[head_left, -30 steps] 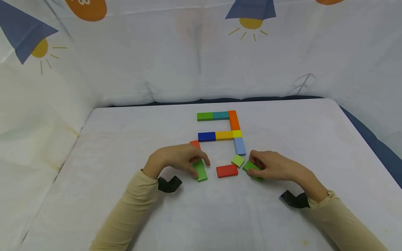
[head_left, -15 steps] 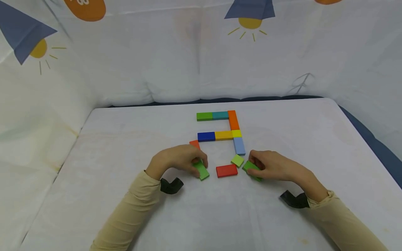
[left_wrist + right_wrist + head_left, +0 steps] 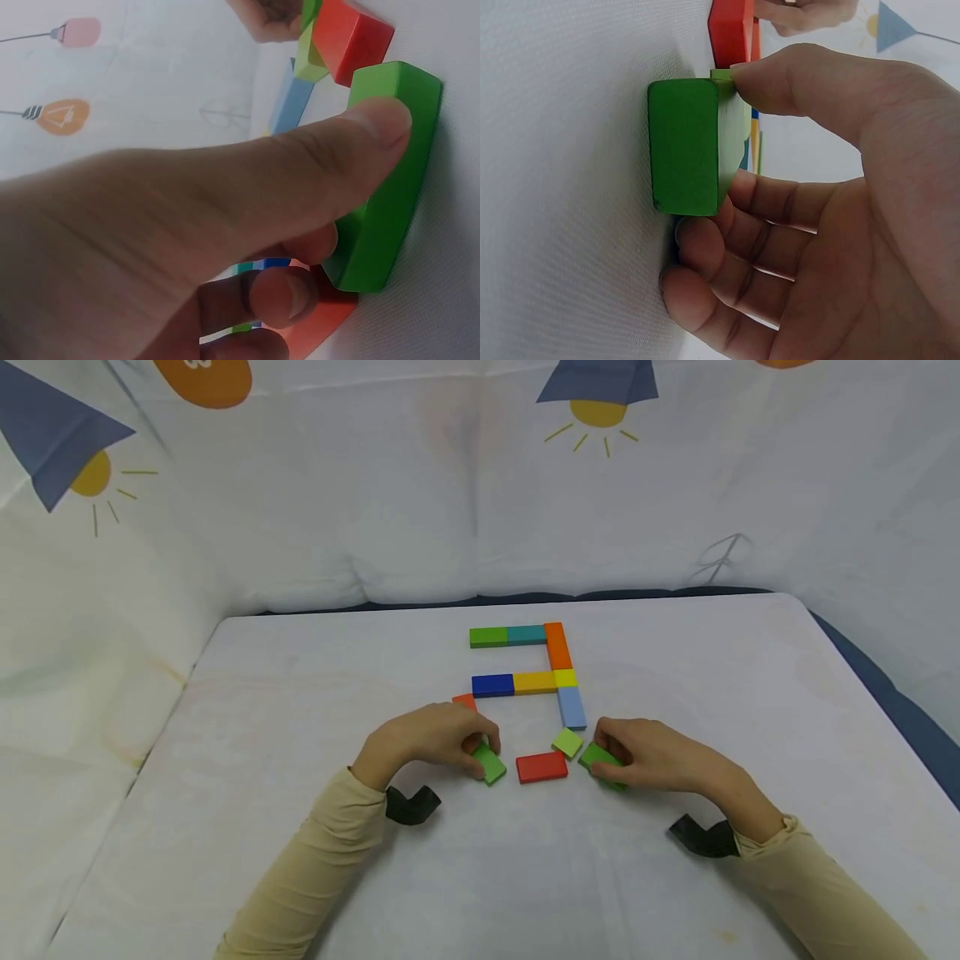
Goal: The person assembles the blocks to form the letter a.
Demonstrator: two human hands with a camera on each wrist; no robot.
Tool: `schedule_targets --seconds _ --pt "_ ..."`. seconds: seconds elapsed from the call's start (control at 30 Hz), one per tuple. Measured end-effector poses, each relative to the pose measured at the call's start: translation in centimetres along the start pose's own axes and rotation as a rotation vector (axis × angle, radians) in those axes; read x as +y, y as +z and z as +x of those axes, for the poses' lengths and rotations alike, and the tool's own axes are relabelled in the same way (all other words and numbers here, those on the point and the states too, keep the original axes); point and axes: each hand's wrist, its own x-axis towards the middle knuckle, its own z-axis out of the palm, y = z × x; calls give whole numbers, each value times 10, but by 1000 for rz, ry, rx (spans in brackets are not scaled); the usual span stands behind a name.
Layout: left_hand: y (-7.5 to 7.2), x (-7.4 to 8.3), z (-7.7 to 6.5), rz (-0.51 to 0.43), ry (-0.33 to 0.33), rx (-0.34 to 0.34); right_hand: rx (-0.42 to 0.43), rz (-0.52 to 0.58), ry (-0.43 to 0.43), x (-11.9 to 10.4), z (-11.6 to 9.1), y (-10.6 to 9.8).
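Note:
My left hand [image 3: 431, 737] pinches a green block [image 3: 492, 767] between thumb and fingers, low against the white cloth; in the left wrist view the thumb lies along that block's [image 3: 401, 202] side. At the right, my right hand [image 3: 663, 758] grips another green block [image 3: 597, 755], its thumb on one edge and fingers on the other in the right wrist view. Between the hands lie a red block [image 3: 542, 767] and a small light green block [image 3: 567, 743], which meets the red one's corner. An orange-red block [image 3: 465, 701] is partly hidden behind my left hand.
Farther back, a joined line of flat blocks lies on the table [image 3: 360, 660]: green [image 3: 488, 637], teal [image 3: 527, 635], orange [image 3: 557, 646], yellow [image 3: 566, 677], amber [image 3: 534, 683], dark blue [image 3: 492, 686] and light blue [image 3: 572, 707]. A printed white curtain [image 3: 420, 510] hangs behind the table.
The left hand's green block has turned and shifted right, toward the red block, with the hand following slightly. My right hand and its block have stayed in place.

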Motion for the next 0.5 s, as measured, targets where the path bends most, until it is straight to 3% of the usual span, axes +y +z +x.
schedule_targets --seconds 0.5 --pt "0 3 2 11 39 11 17 -5 -10 -1 1 0"
